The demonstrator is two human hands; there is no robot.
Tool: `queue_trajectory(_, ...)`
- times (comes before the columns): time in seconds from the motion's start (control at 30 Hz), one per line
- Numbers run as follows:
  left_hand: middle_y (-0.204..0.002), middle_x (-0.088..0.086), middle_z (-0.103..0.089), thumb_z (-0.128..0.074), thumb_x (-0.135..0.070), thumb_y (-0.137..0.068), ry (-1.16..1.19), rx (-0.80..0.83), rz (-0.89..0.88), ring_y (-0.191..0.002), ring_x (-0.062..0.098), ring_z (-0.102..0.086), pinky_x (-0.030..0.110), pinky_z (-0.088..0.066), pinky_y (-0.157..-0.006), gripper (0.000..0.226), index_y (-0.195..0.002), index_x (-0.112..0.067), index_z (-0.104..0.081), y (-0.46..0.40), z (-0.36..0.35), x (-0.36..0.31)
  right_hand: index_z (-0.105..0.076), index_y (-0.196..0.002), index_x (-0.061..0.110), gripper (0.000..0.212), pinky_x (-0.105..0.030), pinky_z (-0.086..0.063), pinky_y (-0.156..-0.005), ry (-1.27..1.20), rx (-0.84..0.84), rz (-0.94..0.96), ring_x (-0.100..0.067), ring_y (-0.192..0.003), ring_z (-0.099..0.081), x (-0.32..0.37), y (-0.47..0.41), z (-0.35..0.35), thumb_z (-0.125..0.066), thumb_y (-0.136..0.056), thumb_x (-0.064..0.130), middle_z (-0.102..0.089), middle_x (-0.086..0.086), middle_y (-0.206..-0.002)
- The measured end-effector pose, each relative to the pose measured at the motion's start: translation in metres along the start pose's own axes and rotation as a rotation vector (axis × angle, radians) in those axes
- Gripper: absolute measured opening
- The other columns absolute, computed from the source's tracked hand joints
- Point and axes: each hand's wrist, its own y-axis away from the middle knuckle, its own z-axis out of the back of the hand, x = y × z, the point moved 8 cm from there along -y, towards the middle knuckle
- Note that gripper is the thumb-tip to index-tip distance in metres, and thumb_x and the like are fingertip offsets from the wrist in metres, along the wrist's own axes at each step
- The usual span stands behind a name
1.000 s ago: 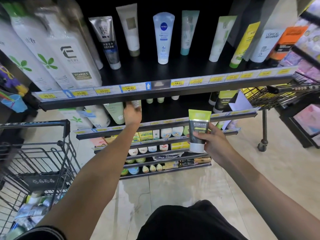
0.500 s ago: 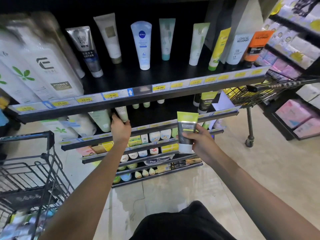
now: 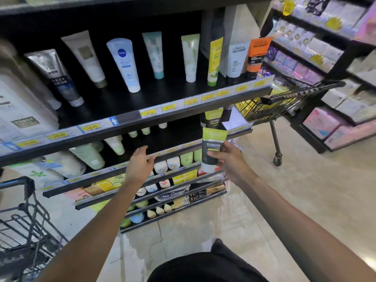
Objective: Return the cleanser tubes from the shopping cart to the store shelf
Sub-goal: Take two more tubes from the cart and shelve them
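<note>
My right hand (image 3: 230, 159) grips a green-and-black cleanser tube (image 3: 212, 148) with a white cap at the bottom, held upright in front of the second shelf (image 3: 179, 137). A matching green-and-black tube (image 3: 211, 119) stands at the right end of that shelf. My left hand (image 3: 140, 161) hovers empty with loose fingers just in front of the second shelf's edge, near several pale tubes (image 3: 116, 144). The shopping cart (image 3: 24, 216) stands at the lower left.
The top shelf (image 3: 122, 102) carries a row of upright cleanser tubes with yellow price tags along its rail. A second wire cart (image 3: 284, 98) stands to the right of the shelving. Another rack of pink and white packs (image 3: 325, 82) fills the far right.
My left hand has come back from under the second shelf, now empty. The view has swung left and my right hand has carried the tube slightly rightwards along the shelf.
</note>
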Motion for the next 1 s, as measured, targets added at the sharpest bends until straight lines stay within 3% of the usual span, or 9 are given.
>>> queue_trajectory(0.13, -0.154, 0.012, -0.047, -0.062, -0.037, -0.101, -0.094, 0.114, -0.098, -0.139, 0.032, -0.048, 0.048, -0.044, -0.113, 0.062, -0.153, -0.009, -0.042, -0.011, -0.027, -0.053, -0.067, -0.124, 0.014, 0.043, -0.036, -0.060, -0.086, 0.118, -0.024, 0.065, -0.026, -0.107, -0.073, 0.024, -0.019, 0.032, -0.078, -0.086, 0.001, -0.076, -0.006, -0.116)
queue_trajectory(0.43, -0.157, 0.010, -0.043, -0.063, -0.045, -0.099, -0.259, 0.283, -0.093, -0.141, 0.029, -0.046, 0.046, -0.042, -0.114, 0.068, -0.154, -0.011, -0.041, -0.044, -0.077, -0.116, -0.070, -0.120, 0.015, 0.045, -0.040, -0.059, -0.094, 0.314, -0.039, 0.076, -0.022, -0.105, -0.074, 0.059, -0.077, 0.085, -0.085, -0.080, 0.005, -0.079, -0.003, -0.110)
queue_trajectory(0.57, -0.155, 0.006, -0.046, -0.062, -0.046, -0.099, -0.338, 0.295, -0.062, -0.135, 0.028, -0.052, 0.046, -0.049, -0.106, 0.065, -0.153, -0.015, -0.045, -0.052, -0.089, -0.122, -0.069, -0.122, 0.013, 0.042, -0.019, -0.057, -0.069, 0.374, -0.051, 0.101, -0.017, -0.094, -0.075, 0.071, -0.097, 0.104, -0.083, -0.082, 0.006, -0.078, -0.002, -0.106)
queue_trajectory(0.67, -0.152, 0.004, -0.049, -0.061, -0.046, -0.100, -0.397, 0.289, -0.041, -0.131, 0.027, -0.056, 0.046, -0.049, -0.103, 0.058, -0.149, -0.017, -0.049, -0.052, -0.092, -0.123, -0.068, -0.123, 0.013, 0.045, -0.029, -0.062, -0.071, 0.389, -0.043, 0.088, -0.024, -0.097, -0.075, 0.071, -0.111, 0.112, -0.085, -0.081, 0.006, -0.078, -0.004, -0.107)
queue_trajectory(0.83, -0.151, 0.002, -0.052, -0.063, -0.038, -0.100, -0.382, 0.251, -0.035, -0.129, 0.027, -0.058, 0.044, -0.050, -0.104, 0.050, -0.145, -0.018, -0.056, -0.052, -0.090, -0.122, -0.069, -0.113, 0.020, 0.039, -0.045, -0.065, -0.078, 0.447, 0.039, 0.091, -0.023, -0.096, -0.076, 0.061, -0.121, 0.087, -0.086, -0.080, 0.008, -0.078, -0.002, -0.106)
queue_trajectory(1.0, -0.148, 0.000, -0.055, -0.064, -0.033, -0.100, -0.352, 0.227, 0.003, -0.128, 0.026, -0.059, 0.041, -0.050, -0.104, 0.046, -0.143, -0.020, -0.058, -0.052, -0.084, -0.117, -0.067, -0.103, 0.023, 0.028, -0.031, -0.062, -0.074, 0.569, 0.138, 0.167, -0.017, -0.094, -0.073, 0.053, -0.122, 0.040, -0.084, -0.083, 0.014, -0.077, -0.001, -0.103)
